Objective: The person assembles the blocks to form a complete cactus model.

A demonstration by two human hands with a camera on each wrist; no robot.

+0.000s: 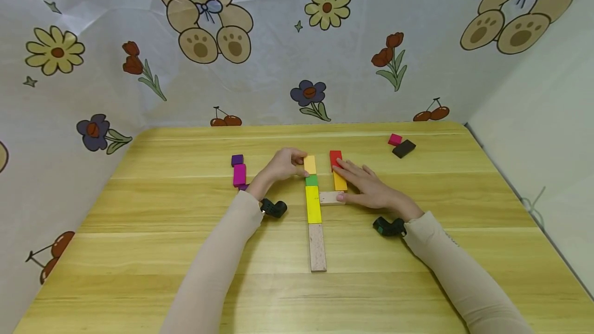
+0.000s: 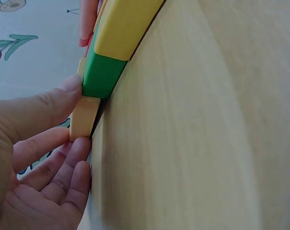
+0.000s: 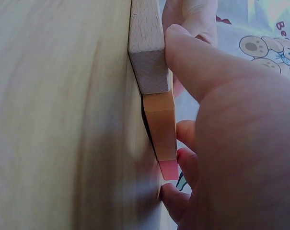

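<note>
My left hand (image 1: 285,165) has its thumb and fingers about a light orange block (image 1: 310,164), fingertips at its far end. In the left wrist view that thumb lies at the joint with the green block (image 2: 104,76). Below the green one, a yellow block (image 1: 313,205) and a plain wooden block (image 1: 317,248) continue the straight row. My right hand (image 1: 371,189) lies with fingers extended over a red block (image 1: 335,159) and an orange block (image 1: 340,182). Its thumb touches a short pale wooden block (image 1: 328,198), which lies crosswise between the yellow and orange blocks.
Beyond my left forearm stand a purple block (image 1: 237,160) and a magenta block (image 1: 239,174), with another purple one partly hidden. At the back right lie a pink block (image 1: 395,139) and a black block (image 1: 404,148). A patterned cloth (image 1: 269,40) hangs behind the table (image 1: 162,220).
</note>
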